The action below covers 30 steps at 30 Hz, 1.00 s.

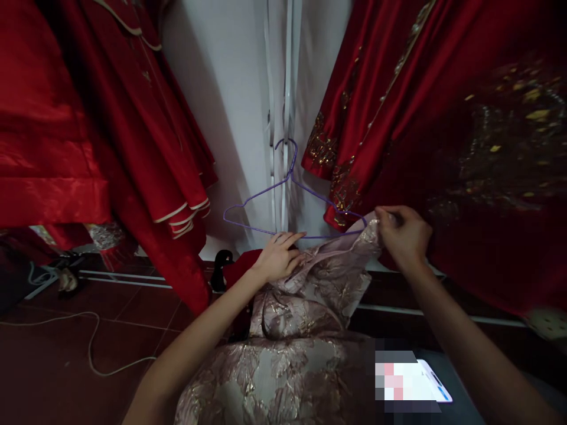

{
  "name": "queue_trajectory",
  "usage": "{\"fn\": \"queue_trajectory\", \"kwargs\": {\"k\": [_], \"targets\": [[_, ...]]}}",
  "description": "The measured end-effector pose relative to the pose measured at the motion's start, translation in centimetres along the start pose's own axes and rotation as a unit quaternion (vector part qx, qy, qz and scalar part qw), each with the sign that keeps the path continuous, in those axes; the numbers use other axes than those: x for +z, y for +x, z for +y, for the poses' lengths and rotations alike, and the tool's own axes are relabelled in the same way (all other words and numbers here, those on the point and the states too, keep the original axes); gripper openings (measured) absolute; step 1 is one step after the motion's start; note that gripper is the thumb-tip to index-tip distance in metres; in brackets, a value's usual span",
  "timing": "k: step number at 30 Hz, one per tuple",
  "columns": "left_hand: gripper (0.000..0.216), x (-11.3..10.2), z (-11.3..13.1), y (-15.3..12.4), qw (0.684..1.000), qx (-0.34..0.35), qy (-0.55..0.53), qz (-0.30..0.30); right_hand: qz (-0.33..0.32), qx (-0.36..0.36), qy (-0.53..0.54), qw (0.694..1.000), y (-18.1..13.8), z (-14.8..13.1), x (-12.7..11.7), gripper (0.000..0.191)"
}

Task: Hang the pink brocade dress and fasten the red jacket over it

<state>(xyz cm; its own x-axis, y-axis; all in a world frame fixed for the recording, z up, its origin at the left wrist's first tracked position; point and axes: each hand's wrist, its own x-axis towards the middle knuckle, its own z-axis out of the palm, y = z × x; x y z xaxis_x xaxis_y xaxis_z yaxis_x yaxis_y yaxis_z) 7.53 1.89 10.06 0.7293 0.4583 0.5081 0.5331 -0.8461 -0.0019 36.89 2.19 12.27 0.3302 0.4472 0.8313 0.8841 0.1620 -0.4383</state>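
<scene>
A purple wire hanger (261, 192) is upright in the middle, its hook against a white vertical strip. Below it spreads a pinkish dress (301, 366) with a metallic floral pattern. My right hand (405, 230) pinches the dress's shoulder, which is over the right end of the hanger. At the hanger's lower bar, my left hand (279, 257) is curled onto the neckline of the dress, with its fingertips reaching the bar. The hanger's left end is bare. Part of the neckline is hidden under my left hand.
Red garments (146, 118) hang at left, and red gowns (367, 100) with gold decoration hang at right. A lit phone (436, 381) lies at lower right, partly pixelated. A pale cable (91, 342) crosses the tiled floor, near a white metal rail (124, 278).
</scene>
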Motion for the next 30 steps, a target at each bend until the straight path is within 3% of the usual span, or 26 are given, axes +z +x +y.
{"fn": "queue_trajectory", "kwargs": {"k": [7,14,23,27,30], "targets": [[0.034,2.0,1.1,2.1,0.997,-0.023,-0.071,0.021,-0.044,-0.052,0.086,0.994,0.7,-4.9,1.7,0.026],[0.035,2.8,1.7,2.5,0.994,-0.066,-0.068,0.056,-0.077,-0.04,0.075,0.993,-0.3,-4.3,5.2,0.023],[0.035,2.2,1.0,2.6,0.987,-0.059,-0.131,0.072,-0.087,-0.095,0.039,0.991,-0.5,-6.6,5.1,0.028],[0.032,0.2,-1.2,0.7,0.961,-0.103,-0.209,0.147,-0.075,-0.094,0.027,0.992,0.8,-6.2,4.3,0.028],[0.026,-1.2,-4.7,-2.3,0.905,-0.236,-0.233,0.265,-0.072,-0.088,0.037,0.993,1.9,-5.9,3.6,0.029]]}}
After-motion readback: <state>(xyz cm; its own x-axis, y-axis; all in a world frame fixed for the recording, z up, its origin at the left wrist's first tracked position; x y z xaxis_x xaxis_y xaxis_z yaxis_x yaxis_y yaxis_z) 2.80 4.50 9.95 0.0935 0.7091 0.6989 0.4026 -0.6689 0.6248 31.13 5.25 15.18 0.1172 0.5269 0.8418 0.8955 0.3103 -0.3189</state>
